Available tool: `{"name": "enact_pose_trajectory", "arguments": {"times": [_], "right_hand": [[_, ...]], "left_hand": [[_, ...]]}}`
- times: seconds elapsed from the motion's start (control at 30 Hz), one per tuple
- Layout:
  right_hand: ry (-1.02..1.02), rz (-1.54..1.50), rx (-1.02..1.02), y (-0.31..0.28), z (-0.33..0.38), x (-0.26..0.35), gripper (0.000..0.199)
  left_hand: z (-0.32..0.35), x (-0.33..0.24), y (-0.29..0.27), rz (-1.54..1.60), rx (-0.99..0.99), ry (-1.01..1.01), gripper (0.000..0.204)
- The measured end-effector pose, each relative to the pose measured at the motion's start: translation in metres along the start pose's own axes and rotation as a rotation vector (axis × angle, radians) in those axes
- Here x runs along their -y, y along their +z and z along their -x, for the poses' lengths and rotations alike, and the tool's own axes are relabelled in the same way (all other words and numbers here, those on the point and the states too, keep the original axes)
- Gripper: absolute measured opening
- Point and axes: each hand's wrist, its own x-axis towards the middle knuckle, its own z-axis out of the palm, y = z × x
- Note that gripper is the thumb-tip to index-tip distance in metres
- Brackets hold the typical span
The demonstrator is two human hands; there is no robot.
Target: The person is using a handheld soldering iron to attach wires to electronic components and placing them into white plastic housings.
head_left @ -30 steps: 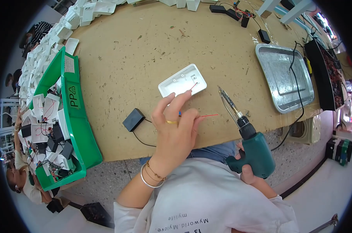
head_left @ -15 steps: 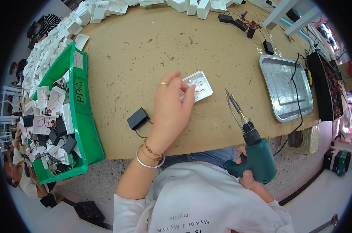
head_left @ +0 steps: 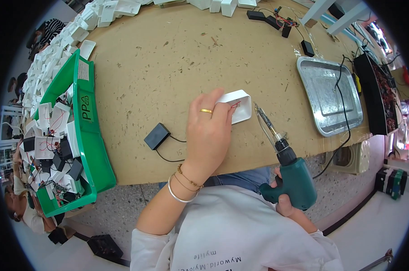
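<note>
Left hand [head_left: 209,134] is gripping a tilted white case [head_left: 243,107]; right hand [head_left: 284,205] is gripping a green soldering gun [head_left: 298,180], tip [head_left: 258,108] near the case

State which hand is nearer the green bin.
Left: the left hand is right of the green bin, holding a white case; the right hand, gripping a tool, is farther right.

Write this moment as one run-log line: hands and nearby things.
left hand: holding white case | right hand: holding green soldering gun | black box: on table | green bin: at left
</note>
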Motion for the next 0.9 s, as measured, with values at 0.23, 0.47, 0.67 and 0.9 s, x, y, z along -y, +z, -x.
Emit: {"name": "enact_pose_trajectory", "arguments": {"times": [0.23, 0.47, 0.67, 0.9], "right_hand": [[0.000, 0.023, 0.026, -0.006, 0.007, -0.012, 0.073], [-0.178, 0.067, -0.088, 0.013, -0.022, 0.012, 0.032], [-0.139, 0.113, -0.094, 0.015, -0.026, 0.014, 0.031], [-0.157, 0.102, -0.102, 0.018, -0.027, 0.011, 0.030]], "left_hand": [[0.001, 0.000, -0.001, 0.032, 0.002, 0.011, 0.009], [0.000, 0.000, 0.002, -0.047, 0.047, 0.057, 0.010], [0.000, 0.001, 0.003, -0.033, 0.038, 0.055, 0.011], [-0.001, 0.001, 0.004, -0.041, 0.010, 0.069, 0.014]]}}
